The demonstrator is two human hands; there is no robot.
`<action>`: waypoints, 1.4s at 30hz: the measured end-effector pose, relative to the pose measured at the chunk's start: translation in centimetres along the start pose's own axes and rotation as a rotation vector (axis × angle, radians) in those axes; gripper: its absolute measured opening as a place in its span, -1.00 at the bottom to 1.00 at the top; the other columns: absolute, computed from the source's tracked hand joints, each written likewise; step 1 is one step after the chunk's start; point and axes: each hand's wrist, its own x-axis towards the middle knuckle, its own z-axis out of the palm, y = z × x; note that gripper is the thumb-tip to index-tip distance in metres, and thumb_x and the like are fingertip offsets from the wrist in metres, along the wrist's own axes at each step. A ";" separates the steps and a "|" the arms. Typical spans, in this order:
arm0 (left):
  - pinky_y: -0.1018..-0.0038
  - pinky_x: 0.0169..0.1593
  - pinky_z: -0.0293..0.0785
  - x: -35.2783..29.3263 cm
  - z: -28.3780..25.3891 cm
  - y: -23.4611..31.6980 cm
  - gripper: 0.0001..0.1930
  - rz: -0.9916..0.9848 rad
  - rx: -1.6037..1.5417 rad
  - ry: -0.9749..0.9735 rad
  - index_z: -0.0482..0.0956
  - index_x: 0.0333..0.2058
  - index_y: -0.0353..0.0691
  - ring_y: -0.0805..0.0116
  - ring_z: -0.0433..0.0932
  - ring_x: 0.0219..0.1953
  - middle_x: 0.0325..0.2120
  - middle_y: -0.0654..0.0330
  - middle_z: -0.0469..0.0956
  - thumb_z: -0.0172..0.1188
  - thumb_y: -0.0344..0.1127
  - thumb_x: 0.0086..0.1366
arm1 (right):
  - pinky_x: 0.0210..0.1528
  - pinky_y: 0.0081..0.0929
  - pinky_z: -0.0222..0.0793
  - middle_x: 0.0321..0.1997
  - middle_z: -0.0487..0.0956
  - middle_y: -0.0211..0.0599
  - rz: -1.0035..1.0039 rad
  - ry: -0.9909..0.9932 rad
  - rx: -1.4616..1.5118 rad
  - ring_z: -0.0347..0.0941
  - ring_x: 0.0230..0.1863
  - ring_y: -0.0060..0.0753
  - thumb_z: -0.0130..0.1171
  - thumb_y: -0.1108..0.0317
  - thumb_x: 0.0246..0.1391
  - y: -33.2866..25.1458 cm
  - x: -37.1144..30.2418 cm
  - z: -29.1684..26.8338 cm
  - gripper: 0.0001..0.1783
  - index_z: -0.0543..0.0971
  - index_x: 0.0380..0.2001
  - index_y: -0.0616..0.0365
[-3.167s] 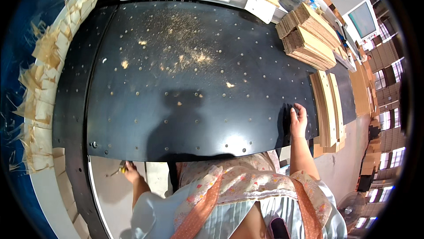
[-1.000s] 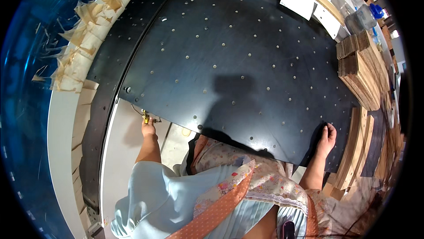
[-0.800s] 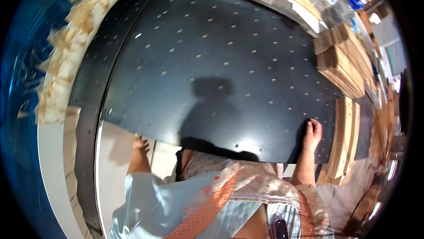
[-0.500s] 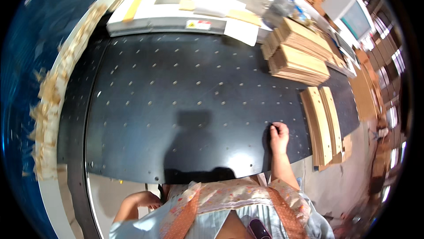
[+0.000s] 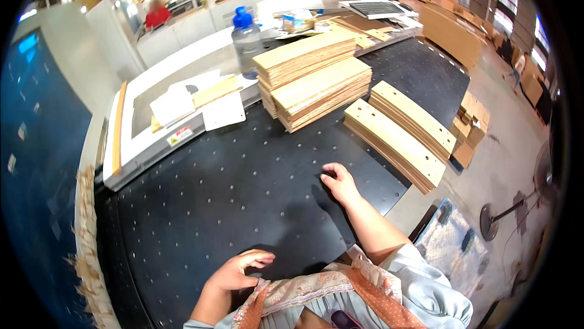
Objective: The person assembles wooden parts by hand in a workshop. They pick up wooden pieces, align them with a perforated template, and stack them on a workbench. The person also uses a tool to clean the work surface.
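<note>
While the black perforated mat (image 5: 243,195) is pressed flat, it is best kept even under the palm so that it cannot slide or buckle. Near its front edge the left hand (image 5: 234,273) is held empty, fingers loosely curled. Further right on the mat, the right hand (image 5: 339,182) is laid down with fingers spread, gripping nothing. Beyond that hand, drilled pale wooden slats (image 5: 401,134) are stacked: flat, smooth, straight-edged.
</note>
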 end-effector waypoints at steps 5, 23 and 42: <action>0.36 -0.07 0.46 10.0 -5.4 -0.1 -0.58 -0.055 -0.282 0.170 0.40 0.00 -0.33 0.22 0.53 -0.11 -0.15 0.04 0.53 0.21 -0.34 0.18 | -0.02 -0.35 0.36 -0.22 0.53 -0.17 -0.125 0.112 -0.047 0.45 -0.12 -0.18 0.20 0.39 -0.06 2.1 3.9 1.6 -0.73 0.51 -0.23 0.19; 0.51 -0.56 0.29 37.6 -10.7 3.4 -0.77 -0.316 -0.310 0.902 0.34 -0.29 -0.10 0.46 0.31 -0.62 -0.61 0.29 0.36 0.03 -0.08 0.32 | -0.02 -0.33 0.33 -0.25 0.52 -0.24 -0.181 -0.020 0.005 0.41 -0.11 -0.17 0.19 0.43 -0.09 1.0 4.1 -0.8 -0.75 0.52 -0.26 0.17; 0.05 0.08 0.41 16.5 -10.7 0.0 -0.53 0.196 -1.042 0.937 0.31 0.01 -0.39 -0.06 0.43 0.04 -0.01 -0.05 0.43 -0.02 -0.44 0.05 | -0.04 -0.33 0.37 -0.25 0.55 -0.27 -0.168 -0.003 0.098 0.44 -0.13 -0.18 0.19 0.38 -0.07 1.4 3.8 -0.2 -0.73 0.51 -0.22 0.14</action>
